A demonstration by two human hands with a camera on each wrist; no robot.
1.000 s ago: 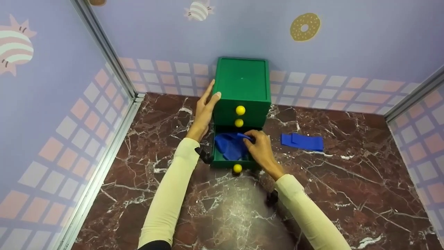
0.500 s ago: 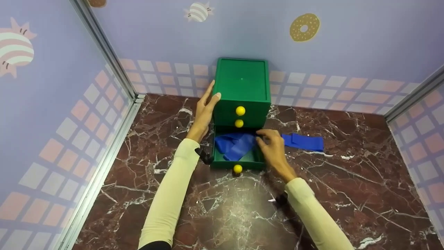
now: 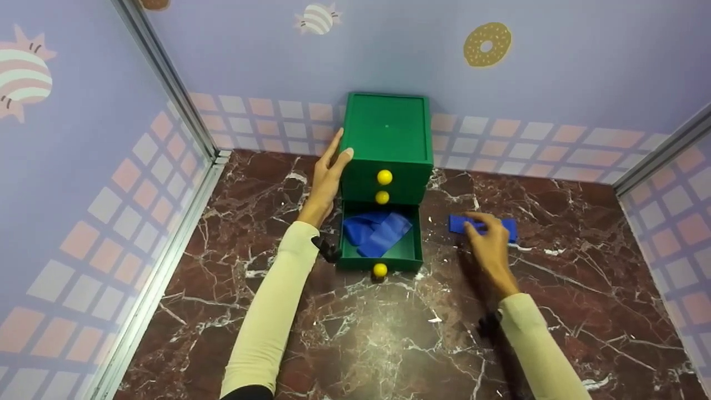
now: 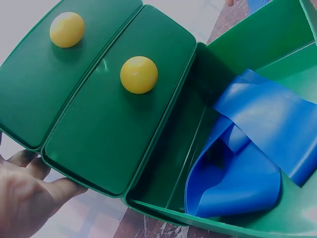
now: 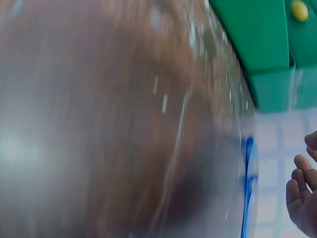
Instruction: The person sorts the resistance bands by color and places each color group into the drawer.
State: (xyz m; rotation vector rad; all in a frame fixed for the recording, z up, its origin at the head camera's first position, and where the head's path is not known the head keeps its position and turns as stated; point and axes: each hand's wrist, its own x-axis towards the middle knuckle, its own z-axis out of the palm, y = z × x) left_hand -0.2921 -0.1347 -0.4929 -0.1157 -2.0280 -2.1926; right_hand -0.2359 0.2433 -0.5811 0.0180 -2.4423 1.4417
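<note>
A green drawer cabinet with yellow ball knobs stands by the back wall. My left hand rests along its left side, fingers straight, thumb at the front top edge. The bottom drawer is pulled out. Inside it lies a loosely folded blue elastic band, one flat end crossing over a curled loop. To the right, a second blue elastic band lies folded flat on the surface. My right hand is over this band, fingers loosely bent and holding nothing; the right wrist view shows the hand apart from the band.
The surface is dark red marble-patterned with white veins. Lilac printed panels enclose it at the back and both sides, joined by metal corner rails. The open drawer's front, with its knob, juts toward me.
My right hand has let go of the band in the drawer, leaving its end lying across the loop, and moved right to above the second band. The left hand has stayed put.
</note>
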